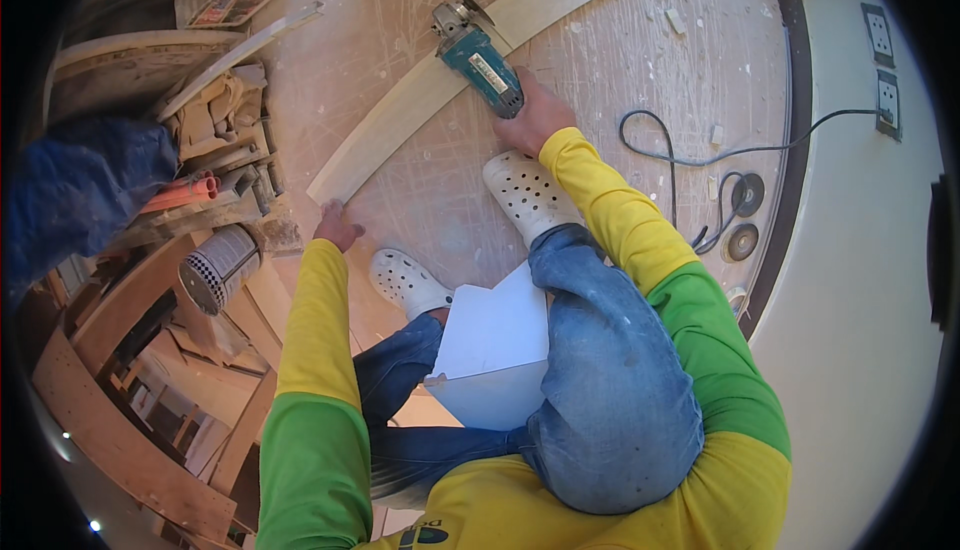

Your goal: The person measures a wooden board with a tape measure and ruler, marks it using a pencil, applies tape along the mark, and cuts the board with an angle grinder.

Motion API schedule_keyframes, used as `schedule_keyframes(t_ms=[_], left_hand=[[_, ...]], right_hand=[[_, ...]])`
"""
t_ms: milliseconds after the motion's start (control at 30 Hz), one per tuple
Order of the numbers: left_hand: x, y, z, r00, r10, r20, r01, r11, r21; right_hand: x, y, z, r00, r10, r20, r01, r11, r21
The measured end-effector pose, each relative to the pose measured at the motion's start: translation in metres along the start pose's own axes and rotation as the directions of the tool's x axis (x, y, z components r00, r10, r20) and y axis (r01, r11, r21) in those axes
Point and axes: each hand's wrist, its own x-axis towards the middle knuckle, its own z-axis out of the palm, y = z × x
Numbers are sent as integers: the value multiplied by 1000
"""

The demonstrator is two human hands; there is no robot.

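My right hand (538, 113) is wrapped round the rear body of a teal angle grinder (482, 65). The grinder lies across a long, curved pale wooden board (395, 115), and its disc (471, 2) stands edge-on beyond the board's surface. At the board's near left end, my left hand (341, 227) has its fingers at the tip, apparently gripping it; the undersides of those fingers are hidden. The board rests on a scratched, dusty floor (440, 195), just ahead of my white clogs (530, 195).
A grey cord (740, 162) runs from a wall outlet (887, 105) to the floor on the right, near two round discs (743, 240). Wood scraps (220, 110), a paint can (222, 265) and curved wooden frames (120, 430) crowd the left. Below me is a white box-like piece (495, 330).
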Motion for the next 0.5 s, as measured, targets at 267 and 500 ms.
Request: schedule_keyframes(t_ms=[267, 500], left_hand=[[9, -18, 4, 1000, -7, 9, 7, 997, 75], [7, -12, 4, 998, -14, 61, 13, 1000, 22]], right_hand=[[0, -4, 5, 1000, -10, -2, 10, 1000, 13], [1, -6, 3, 999, 30, 21, -31, 999, 25]])
